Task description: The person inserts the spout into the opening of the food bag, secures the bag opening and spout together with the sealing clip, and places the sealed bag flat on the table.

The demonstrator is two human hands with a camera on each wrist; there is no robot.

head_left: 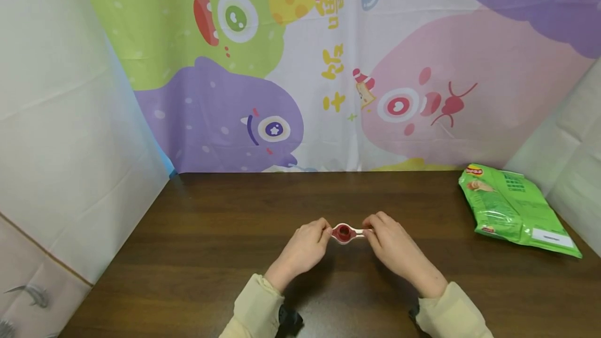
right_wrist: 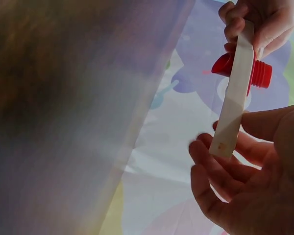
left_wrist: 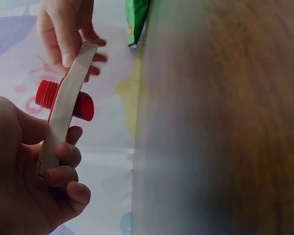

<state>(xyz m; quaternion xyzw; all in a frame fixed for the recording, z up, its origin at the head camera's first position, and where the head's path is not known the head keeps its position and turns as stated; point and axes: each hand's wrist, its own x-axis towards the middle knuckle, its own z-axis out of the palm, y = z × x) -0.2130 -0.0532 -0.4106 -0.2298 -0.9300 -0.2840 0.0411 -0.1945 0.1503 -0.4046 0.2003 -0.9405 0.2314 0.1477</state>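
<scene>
On the near side of the clip [head_left: 337, 234], two pale yellow sleeves [head_left: 255, 309] come up from left and right of it, a black wrist mount [head_left: 290, 320] partly showing at the left cuff. Reaching from them to the clip's two ends are the person's hands. The left hand [head_left: 301, 246] grasps the clip's left end, thumb on one side and fingers curled round the other. The right hand [head_left: 398, 250] pinches the right end between thumb and fingers. The clip itself is held above the desk [head_left: 188, 254], between the hands: a long white bar with a red ring at its middle. A threaded red neck [left_wrist: 46, 94] sticks out from one face of the clip, and a red tube [left_wrist: 86, 106] with a slanted mouth from the other.

Beyond the clip and well to its right, a green snack bag [head_left: 526, 213] lies on the desk, a white label [head_left: 551, 237] at its near edge. Past the desk, farther from the clip, hangs a printed cloth [head_left: 328, 140]: a purple one-eyed creature [head_left: 225, 113] to the clip's left, a pink one [head_left: 422, 51] to its right, and a green one [head_left: 188, 14] higher on the left.
</scene>
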